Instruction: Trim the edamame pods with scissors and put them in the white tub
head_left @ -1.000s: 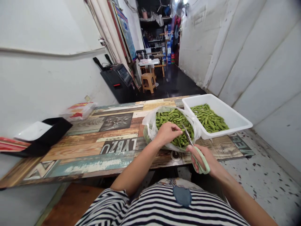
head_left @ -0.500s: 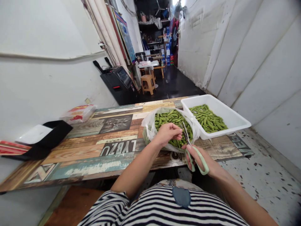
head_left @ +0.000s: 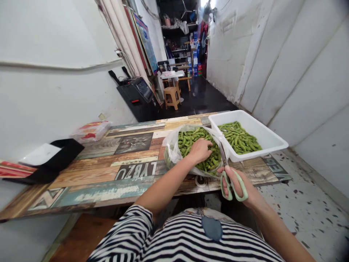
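Note:
My left hand (head_left: 201,150) is over the green edamame pods (head_left: 188,140) in a clear plastic bag (head_left: 170,145). Its fingers are bent and apart, their tips among the pods; no pod shows in its grasp. Scissors (head_left: 240,187) with pale green handles are in my right hand (head_left: 236,182), fingers through the loops. The blades point up and away at the bag's right edge, almost together. Just right of the bag, a white plastic tub (head_left: 268,133) holds more pods (head_left: 241,140), heaped towards its left side.
The bag and tub stand on a wood-patterned table (head_left: 95,185). To the left lie a plastic-wrapped package (head_left: 91,131) and a black holder (head_left: 71,153) with red-and-white packets. A black machine (head_left: 139,96) and a tan stool (head_left: 171,97) are beyond the table.
My left hand has gone from beside the scissor blades down onto the pods in the bag, its fingers spreading. The scissors have shifted slightly right, and their blades have come closer together.

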Available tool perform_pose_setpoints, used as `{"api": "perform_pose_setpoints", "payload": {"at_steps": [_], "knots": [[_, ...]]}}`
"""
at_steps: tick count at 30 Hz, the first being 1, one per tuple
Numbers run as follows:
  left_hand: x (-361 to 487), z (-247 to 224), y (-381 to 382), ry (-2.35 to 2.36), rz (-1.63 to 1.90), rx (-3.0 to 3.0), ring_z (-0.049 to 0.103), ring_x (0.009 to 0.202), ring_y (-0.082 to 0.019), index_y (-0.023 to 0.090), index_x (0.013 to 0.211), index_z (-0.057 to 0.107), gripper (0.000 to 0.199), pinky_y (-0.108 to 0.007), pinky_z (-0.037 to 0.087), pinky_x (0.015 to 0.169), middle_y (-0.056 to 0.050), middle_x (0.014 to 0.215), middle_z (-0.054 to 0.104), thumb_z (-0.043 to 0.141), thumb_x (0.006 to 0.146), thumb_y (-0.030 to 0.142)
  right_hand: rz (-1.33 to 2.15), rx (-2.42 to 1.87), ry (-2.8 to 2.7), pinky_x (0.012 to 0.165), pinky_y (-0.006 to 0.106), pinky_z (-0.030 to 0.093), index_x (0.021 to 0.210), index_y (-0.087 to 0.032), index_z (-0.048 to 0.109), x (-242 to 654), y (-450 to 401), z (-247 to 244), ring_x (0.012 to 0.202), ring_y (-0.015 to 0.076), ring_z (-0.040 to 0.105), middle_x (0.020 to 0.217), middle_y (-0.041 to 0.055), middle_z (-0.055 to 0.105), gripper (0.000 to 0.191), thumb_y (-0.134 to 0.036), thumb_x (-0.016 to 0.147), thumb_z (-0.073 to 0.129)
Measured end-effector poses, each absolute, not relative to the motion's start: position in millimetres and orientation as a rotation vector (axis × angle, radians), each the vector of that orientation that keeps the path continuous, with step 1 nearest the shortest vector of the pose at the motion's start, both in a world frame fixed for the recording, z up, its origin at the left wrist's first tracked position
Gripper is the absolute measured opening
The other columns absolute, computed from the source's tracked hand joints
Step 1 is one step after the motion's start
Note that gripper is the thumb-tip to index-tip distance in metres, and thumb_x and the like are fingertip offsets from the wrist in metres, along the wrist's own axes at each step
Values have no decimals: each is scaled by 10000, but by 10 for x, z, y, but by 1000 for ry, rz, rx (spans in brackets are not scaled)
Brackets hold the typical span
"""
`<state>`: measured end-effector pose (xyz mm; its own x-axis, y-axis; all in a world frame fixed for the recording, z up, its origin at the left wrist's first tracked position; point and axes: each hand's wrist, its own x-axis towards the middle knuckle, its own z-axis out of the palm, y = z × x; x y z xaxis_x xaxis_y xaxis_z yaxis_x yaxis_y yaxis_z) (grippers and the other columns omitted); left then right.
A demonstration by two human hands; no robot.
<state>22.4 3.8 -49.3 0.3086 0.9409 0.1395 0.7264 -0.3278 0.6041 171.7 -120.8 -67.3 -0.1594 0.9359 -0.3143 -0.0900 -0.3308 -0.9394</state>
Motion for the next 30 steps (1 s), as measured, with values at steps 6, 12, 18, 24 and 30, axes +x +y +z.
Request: {"api": "perform_pose_setpoints", "payload": {"at_steps": [6,12,18,24,30], "knots": [[140,-454,131,1349,836,2032,590,848,-168,133,870,704,183,-281,439,816,-77,877,663,635,722,216,1657,-1356,-1054,375,238,402,924,-195,496,1690,-1218,-682,367,103,455,513,-65,465,462,-631,768,495],[-57,-408,8,1260,813,1671,545,618,-98,91,850,693,259,-219,422,635,-27,710,663,673,686,291,1554,-1315,-1439,487,240,428,840,-183,505,1631,-1162,-676,465,113,536,603,-30,535,453,-630,802,444],[-151,-387,-90,1220,762,1767,596,706,-136,124,806,732,275,-236,433,688,-33,767,706,703,647,347,1470,-1350,-1511,490,255,436,1037,-176,537,1624,-1100,-637,469,121,518,600,-33,526,487,-602,816,454],[-144,-376,-99,1173,875,1737,613,735,-137,124,859,726,256,-242,450,728,-48,820,714,661,699,313,1413,-1395,-1574,474,250,431,1085,-179,537,1671,-1097,-649,467,129,519,559,-34,519,478,-577,842,427],[-115,-284,-178,1141,752,1759,506,562,-86,114,743,711,249,-202,375,546,-7,633,640,701,640,341,1366,-1402,-1600,404,232,407,892,-194,570,1658,-1087,-592,392,112,475,480,-54,476,370,-549,816,493]]}}
